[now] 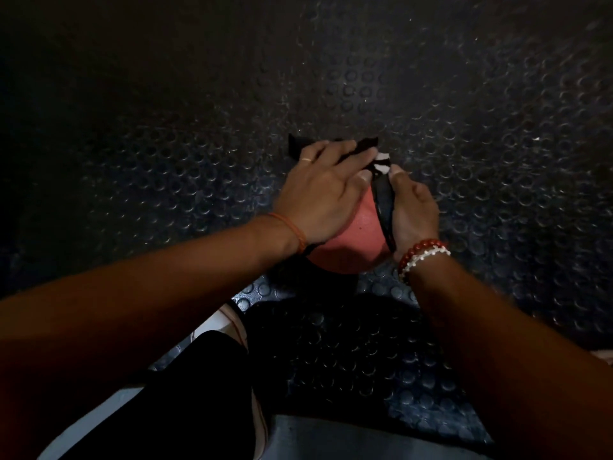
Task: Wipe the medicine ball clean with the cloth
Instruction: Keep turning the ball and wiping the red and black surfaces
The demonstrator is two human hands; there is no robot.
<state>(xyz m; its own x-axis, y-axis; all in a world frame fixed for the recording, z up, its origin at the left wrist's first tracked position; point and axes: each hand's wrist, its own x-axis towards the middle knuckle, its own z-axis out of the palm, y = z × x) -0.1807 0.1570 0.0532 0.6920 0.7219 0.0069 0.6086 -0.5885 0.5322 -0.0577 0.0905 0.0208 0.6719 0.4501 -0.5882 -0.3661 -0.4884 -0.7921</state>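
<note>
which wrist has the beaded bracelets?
The right wrist: red and white beaded bracelets sit behind the right hand. The left wrist has only a thin orange thread.

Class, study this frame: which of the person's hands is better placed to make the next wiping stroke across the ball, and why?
Probably the left hand: it lies flat on the dark cloth over the red medicine ball. The right hand grips the ball's side, steadying it.

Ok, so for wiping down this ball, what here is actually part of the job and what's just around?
Part of the job:
- red medicine ball
- black cloth
- left hand, pressing the cloth on the ball
- right hand, gripping the cloth

Just around:
- studded rubber floor
- bead bracelets
- orange wrist thread
- shoe
</note>
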